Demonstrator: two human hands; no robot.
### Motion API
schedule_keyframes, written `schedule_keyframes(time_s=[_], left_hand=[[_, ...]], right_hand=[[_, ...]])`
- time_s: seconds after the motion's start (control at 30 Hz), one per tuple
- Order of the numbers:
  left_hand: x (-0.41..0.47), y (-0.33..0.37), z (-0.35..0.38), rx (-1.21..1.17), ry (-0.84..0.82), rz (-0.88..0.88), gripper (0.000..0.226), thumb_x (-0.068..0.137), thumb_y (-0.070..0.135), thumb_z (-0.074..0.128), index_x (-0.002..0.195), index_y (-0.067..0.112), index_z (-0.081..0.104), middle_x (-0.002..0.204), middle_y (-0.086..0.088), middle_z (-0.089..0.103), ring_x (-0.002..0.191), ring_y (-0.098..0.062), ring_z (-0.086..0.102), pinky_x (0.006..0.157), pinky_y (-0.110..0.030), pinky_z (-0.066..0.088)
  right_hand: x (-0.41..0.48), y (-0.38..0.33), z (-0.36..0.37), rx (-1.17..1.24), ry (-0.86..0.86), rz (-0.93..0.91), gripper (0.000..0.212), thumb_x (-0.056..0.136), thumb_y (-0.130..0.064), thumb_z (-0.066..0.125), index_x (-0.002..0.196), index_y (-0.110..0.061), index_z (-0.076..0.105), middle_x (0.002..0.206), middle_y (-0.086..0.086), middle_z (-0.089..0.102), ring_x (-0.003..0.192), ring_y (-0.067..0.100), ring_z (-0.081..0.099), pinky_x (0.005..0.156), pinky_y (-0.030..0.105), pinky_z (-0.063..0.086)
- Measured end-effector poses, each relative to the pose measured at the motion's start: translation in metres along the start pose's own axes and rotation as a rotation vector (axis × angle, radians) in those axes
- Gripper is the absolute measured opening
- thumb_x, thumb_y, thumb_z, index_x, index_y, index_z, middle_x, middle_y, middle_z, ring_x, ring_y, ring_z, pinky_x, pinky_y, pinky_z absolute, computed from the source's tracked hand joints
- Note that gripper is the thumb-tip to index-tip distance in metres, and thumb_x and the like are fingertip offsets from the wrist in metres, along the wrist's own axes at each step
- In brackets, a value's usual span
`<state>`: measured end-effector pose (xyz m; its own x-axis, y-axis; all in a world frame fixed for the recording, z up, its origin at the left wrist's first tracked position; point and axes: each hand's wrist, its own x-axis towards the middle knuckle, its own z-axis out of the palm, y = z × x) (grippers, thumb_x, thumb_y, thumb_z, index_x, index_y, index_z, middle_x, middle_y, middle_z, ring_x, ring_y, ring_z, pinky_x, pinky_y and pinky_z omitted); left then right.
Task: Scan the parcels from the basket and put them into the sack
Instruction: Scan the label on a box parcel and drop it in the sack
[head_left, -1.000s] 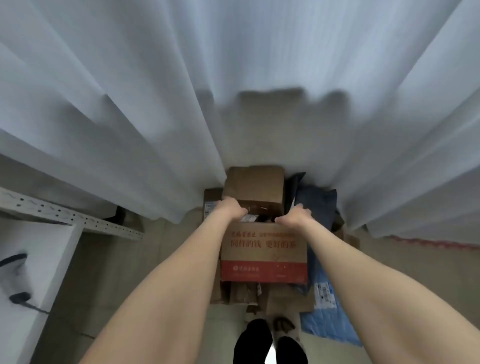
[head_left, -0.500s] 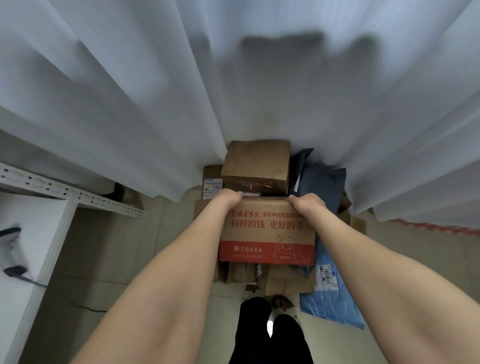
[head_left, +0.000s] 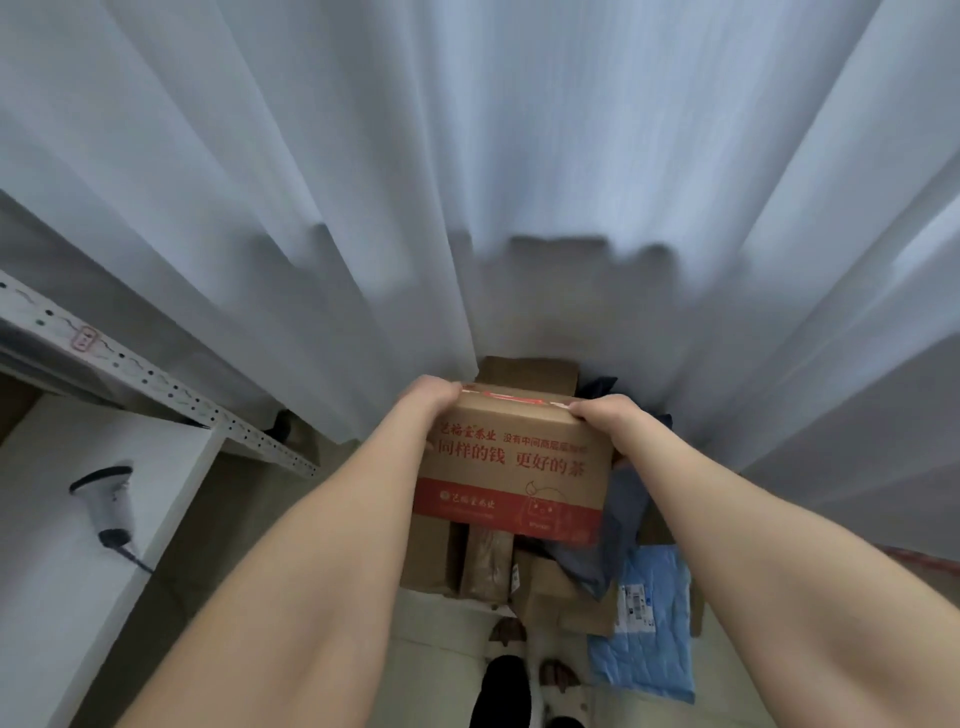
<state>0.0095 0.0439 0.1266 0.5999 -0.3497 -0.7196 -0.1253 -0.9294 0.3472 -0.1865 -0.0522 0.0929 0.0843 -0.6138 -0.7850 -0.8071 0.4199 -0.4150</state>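
Note:
A brown cardboard box with a red band and red print (head_left: 511, 467) is held up above a pile of parcels (head_left: 483, 561) on the floor. My left hand (head_left: 428, 402) grips its far left top corner. My right hand (head_left: 605, 415) grips its far right top corner. Another plain brown box (head_left: 524, 371) shows just behind it. A white handheld scanner (head_left: 106, 501) lies on the white table at the left. No sack is visible, and the basket is hidden under the parcels.
A blue mailer bag (head_left: 649, 644) lies on the floor at the right, with a dark grey bag (head_left: 623, 519) beside the boxes. A white curtain (head_left: 467, 182) hangs close behind. A perforated metal shelf rail (head_left: 156, 384) edges the white table (head_left: 62, 597).
Both hands have lifted the red-printed box up and toward me, off the pile. My view has tilted, so the scanner and table show more at the left.

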Motion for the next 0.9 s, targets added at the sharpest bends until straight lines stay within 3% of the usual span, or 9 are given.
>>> schedule_keyframes(time_s=[0.1, 0.2, 0.33, 0.4, 0.5, 0.57, 0.67, 0.8, 0.9], left_hand=[[-0.022, 0.005, -0.031, -0.113, 0.099, 0.025, 0.046, 0.092, 0.037, 0.05, 0.129, 0.009, 0.05, 0.123, -0.016, 0.054, 0.101, -0.034, 0.059, 0.078, -0.047, 0.058], [-0.042, 0.001, -0.057, -0.302, 0.189, 0.074, 0.047, 0.09, 0.033, 0.054, 0.129, 0.008, 0.05, 0.125, -0.014, 0.056, 0.108, -0.034, 0.057, 0.086, -0.047, 0.054], [-0.063, -0.009, -0.084, -0.613, 0.223, 0.101, 0.058, 0.088, 0.042, 0.058, 0.133, 0.007, 0.047, 0.129, -0.013, 0.055, 0.112, -0.034, 0.056, 0.091, -0.043, 0.05], [-0.077, -0.017, -0.096, -0.733, 0.216, 0.084, 0.07, 0.086, 0.056, 0.056, 0.137, 0.01, 0.043, 0.131, -0.01, 0.054, 0.115, -0.035, 0.054, 0.087, -0.047, 0.048], [-0.091, -0.028, -0.114, -0.86, 0.275, 0.077, 0.085, 0.078, 0.072, 0.053, 0.138, 0.013, 0.041, 0.132, -0.01, 0.054, 0.115, -0.034, 0.054, 0.082, -0.046, 0.044], [-0.099, -0.036, -0.123, -0.92, 0.297, 0.087, 0.093, 0.074, 0.079, 0.051, 0.137, 0.012, 0.043, 0.13, -0.01, 0.054, 0.115, -0.035, 0.054, 0.085, -0.041, 0.046], [-0.111, -0.049, -0.135, -1.004, 0.334, 0.107, 0.093, 0.069, 0.082, 0.051, 0.13, 0.012, 0.049, 0.119, -0.012, 0.06, 0.103, -0.031, 0.061, 0.089, -0.044, 0.054], [-0.127, -0.07, -0.144, -1.088, 0.453, 0.076, 0.089, 0.069, 0.083, 0.05, 0.121, 0.012, 0.048, 0.108, -0.007, 0.061, 0.096, -0.027, 0.061, 0.085, -0.04, 0.053], [-0.136, -0.085, -0.152, -1.158, 0.55, 0.08, 0.084, 0.071, 0.08, 0.052, 0.117, 0.01, 0.05, 0.111, -0.007, 0.061, 0.099, -0.026, 0.061, 0.089, -0.042, 0.053]], right_hand=[[-0.026, -0.024, -0.009, 0.048, -0.007, -0.044, 0.053, 0.087, -0.056, 0.061, 0.122, -0.016, 0.055, 0.109, 0.009, 0.066, 0.095, 0.031, 0.065, 0.084, 0.047, 0.056], [-0.047, -0.044, -0.01, 0.187, -0.018, -0.102, 0.067, 0.086, -0.056, 0.062, 0.135, -0.012, 0.049, 0.126, 0.012, 0.059, 0.109, 0.035, 0.061, 0.092, 0.051, 0.053], [-0.068, -0.068, -0.005, 0.449, -0.067, -0.196, 0.069, 0.088, -0.058, 0.058, 0.136, -0.009, 0.05, 0.128, 0.009, 0.057, 0.114, 0.029, 0.057, 0.098, 0.047, 0.047], [-0.083, -0.082, -0.003, 0.558, -0.093, -0.196, 0.076, 0.086, -0.066, 0.053, 0.139, -0.011, 0.047, 0.134, 0.009, 0.054, 0.102, 0.03, 0.055, 0.081, 0.046, 0.047], [-0.104, -0.1, 0.001, 0.698, -0.128, -0.183, 0.083, 0.077, -0.079, 0.051, 0.133, -0.018, 0.05, 0.104, 0.007, 0.059, 0.076, 0.03, 0.053, 0.065, 0.045, 0.044], [-0.113, -0.109, 0.007, 0.736, -0.12, -0.209, 0.075, 0.077, -0.077, 0.053, 0.119, -0.016, 0.056, 0.09, 0.005, 0.06, 0.081, 0.031, 0.061, 0.078, 0.047, 0.052], [-0.124, -0.117, 0.019, 0.74, -0.135, -0.254, 0.055, 0.083, -0.059, 0.06, 0.107, -0.01, 0.063, 0.097, 0.007, 0.069, 0.089, 0.029, 0.067, 0.09, 0.044, 0.054], [-0.14, -0.12, 0.039, 0.664, -0.138, -0.303, 0.06, 0.082, -0.055, 0.061, 0.123, -0.012, 0.056, 0.104, 0.008, 0.063, 0.092, 0.029, 0.062, 0.084, 0.042, 0.053], [-0.156, -0.125, 0.053, 0.648, -0.212, -0.316, 0.067, 0.078, -0.069, 0.059, 0.115, -0.013, 0.051, 0.113, 0.009, 0.063, 0.082, 0.031, 0.06, 0.073, 0.046, 0.047]])
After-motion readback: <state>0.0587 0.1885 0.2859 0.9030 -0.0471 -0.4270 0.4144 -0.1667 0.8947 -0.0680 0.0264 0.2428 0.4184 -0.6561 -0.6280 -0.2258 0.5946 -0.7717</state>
